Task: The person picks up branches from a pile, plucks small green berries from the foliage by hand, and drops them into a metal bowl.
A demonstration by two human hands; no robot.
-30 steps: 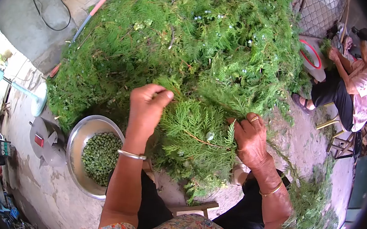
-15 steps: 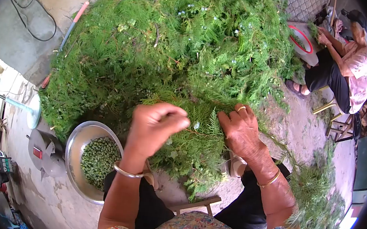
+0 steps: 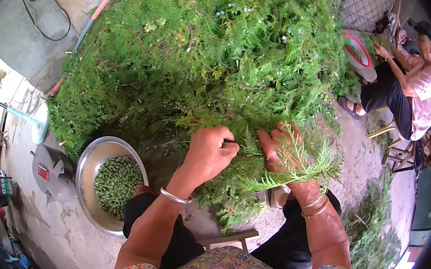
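Note:
My right hand (image 3: 281, 151) is closed round a leafy arborvitae branch (image 3: 320, 158), whose flat green sprays spread across the back of the hand and over the wrist. My left hand (image 3: 209, 154) is beside it to the left, fingers pinched together above the foliage; what they hold, if anything, is hidden. Under both hands lie more cut arborvitae branches (image 3: 229, 199), part of a big heap (image 3: 225, 46) dotted with pale bluish cones. By my left knee stands a metal bowl (image 3: 83, 194) partly filled with small green cones (image 3: 118, 184).
At the upper right a seated person (image 3: 422, 93) handles greenery beside a red-rimmed container (image 3: 358, 50). A pale blue fan (image 3: 39, 124) stands left of the heap, near a long-handled tool (image 3: 87, 29). Loose branches (image 3: 373, 230) lie on the right.
My left hand has moved right and slightly down, nearer my right hand. A branch spray now lies across my right hand and wrist. The seated person's hands have shifted slightly.

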